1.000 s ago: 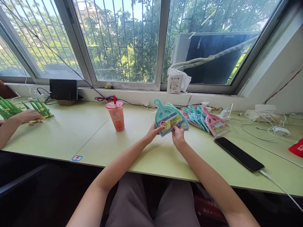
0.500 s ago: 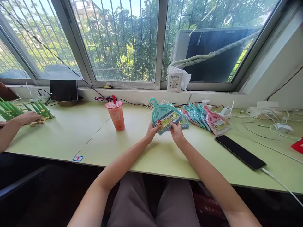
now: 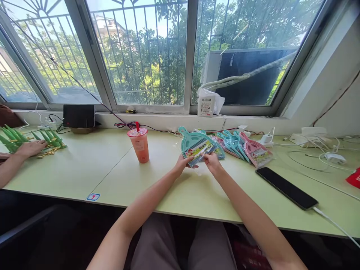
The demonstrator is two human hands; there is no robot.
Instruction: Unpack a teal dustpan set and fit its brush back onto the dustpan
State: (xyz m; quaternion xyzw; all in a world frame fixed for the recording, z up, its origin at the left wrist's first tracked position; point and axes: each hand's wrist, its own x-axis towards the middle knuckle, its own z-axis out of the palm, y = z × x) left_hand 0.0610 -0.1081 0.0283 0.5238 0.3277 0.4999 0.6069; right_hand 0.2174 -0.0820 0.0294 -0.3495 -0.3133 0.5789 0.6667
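Observation:
A teal mini dustpan in a clear plastic wrapper, with a yellow printed label, is held upright-tilted above the desk. My left hand grips its lower left edge, thumb in front. My right hand is closed in a pinch at the lower right of the wrapper; the exact piece between its fingertips is hard to make out. Behind it lies another wrapped teal piece, partly hidden. Further right, several wrapped teal dustpans lean together with a pink dustpan.
A red-lidded drink cup stands left of my hands. A black phone on a charging cable lies at right, near tangled white cables. At far left, another person's hand touches green pointed pieces. A black tablet stands behind.
The view has tilted up slightly, so everything sits lower. My right hand has curled tighter at the wrapper's lower edge, while my left hand keeps its grip on the dustpan.

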